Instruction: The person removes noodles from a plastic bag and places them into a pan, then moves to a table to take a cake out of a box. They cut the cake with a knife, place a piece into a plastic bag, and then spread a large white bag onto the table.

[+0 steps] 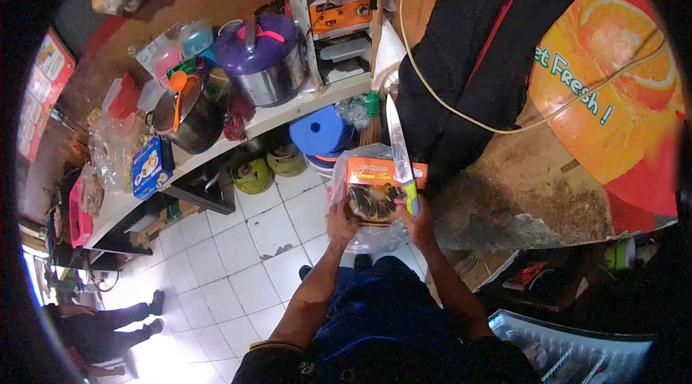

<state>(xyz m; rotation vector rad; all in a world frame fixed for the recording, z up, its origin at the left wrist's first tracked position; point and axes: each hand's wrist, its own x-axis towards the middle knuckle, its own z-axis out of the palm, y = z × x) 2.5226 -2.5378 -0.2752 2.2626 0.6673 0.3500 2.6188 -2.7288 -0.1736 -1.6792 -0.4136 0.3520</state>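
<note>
Dim overall, blown out across lower-left floor (173, 344). Dark under left tabletop (117, 210). Strong fisheye, black corners.

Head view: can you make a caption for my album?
Left hand holds an orange box, right hand a knife.

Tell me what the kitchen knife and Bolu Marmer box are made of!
The kitchen knife seems to have a polished metal blade, since it gleams; its handle is probably smooth plastic, being bright green. The Bolu Marmer box looks like smooth printed cardboard, from its flat orange lettered panel.
</note>
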